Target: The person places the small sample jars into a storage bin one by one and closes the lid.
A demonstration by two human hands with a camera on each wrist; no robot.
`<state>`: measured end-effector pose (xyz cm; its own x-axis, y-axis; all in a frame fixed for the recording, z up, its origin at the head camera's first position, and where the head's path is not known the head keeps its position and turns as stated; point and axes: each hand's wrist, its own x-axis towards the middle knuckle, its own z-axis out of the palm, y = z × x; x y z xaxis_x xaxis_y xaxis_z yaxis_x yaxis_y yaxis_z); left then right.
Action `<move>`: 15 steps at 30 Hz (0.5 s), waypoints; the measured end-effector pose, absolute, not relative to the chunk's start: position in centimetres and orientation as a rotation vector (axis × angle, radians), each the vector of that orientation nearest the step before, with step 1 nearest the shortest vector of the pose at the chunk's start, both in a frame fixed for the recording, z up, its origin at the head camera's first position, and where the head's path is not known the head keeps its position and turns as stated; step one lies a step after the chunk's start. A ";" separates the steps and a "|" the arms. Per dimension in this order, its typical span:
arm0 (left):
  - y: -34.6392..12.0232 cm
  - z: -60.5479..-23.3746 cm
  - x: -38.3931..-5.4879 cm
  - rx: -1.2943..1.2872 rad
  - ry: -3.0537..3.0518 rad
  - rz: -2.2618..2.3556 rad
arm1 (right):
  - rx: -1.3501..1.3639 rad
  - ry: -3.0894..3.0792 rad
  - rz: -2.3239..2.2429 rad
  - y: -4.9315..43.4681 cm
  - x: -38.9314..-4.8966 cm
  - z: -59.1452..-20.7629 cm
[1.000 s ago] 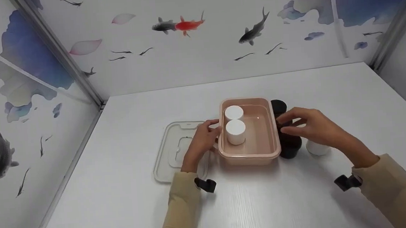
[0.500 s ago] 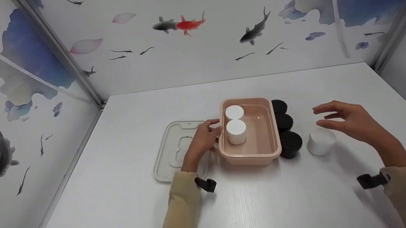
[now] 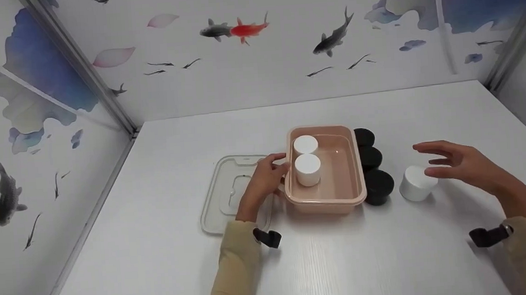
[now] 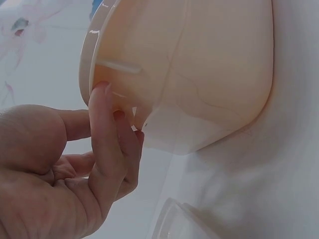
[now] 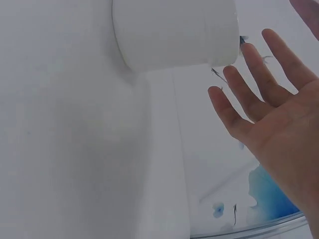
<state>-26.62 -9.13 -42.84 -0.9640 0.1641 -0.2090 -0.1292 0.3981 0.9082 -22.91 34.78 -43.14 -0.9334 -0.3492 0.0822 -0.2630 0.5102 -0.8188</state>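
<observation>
Evidently your left hand (image 3: 264,180) grips the rim of the bin (image 3: 326,202), likely to steady it; the bin stands before the middle of the worktop's (image 3: 345,262) back edge. Two white jars (image 3: 307,171) stand in a row along the bin's left wall, seemingly to save room; three black jars (image 3: 378,186) line up just outside its right wall, probably to be within reach; the lid (image 3: 232,198) lies flat beyond the left wall. Your right hand (image 3: 458,164) holds nothing, fingers extended near the loose jar (image 3: 416,185); the right wrist view shows them spread, though contact cannot be told; the left wrist view shows fingertips tucked beneath the rim, while only the head view shows inside.
</observation>
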 end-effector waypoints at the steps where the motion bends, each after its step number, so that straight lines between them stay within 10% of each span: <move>1: -9.1 -42.9 -26.6 0.028 2.396 1.587 | -0.535 2.635 -1.401 34.9 -22.9 -43.3; 15: -9.0 -42.7 -26.6 0.019 2.400 1.575 | -0.544 2.592 -1.146 35.4 -23.2 -44.7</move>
<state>-26.61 -9.01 -42.74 -0.9635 0.1574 -0.2164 -0.1358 0.4091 0.9023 -23.19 35.37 -44.68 -0.8976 -0.4334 -0.0803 -0.2324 0.6201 -0.7493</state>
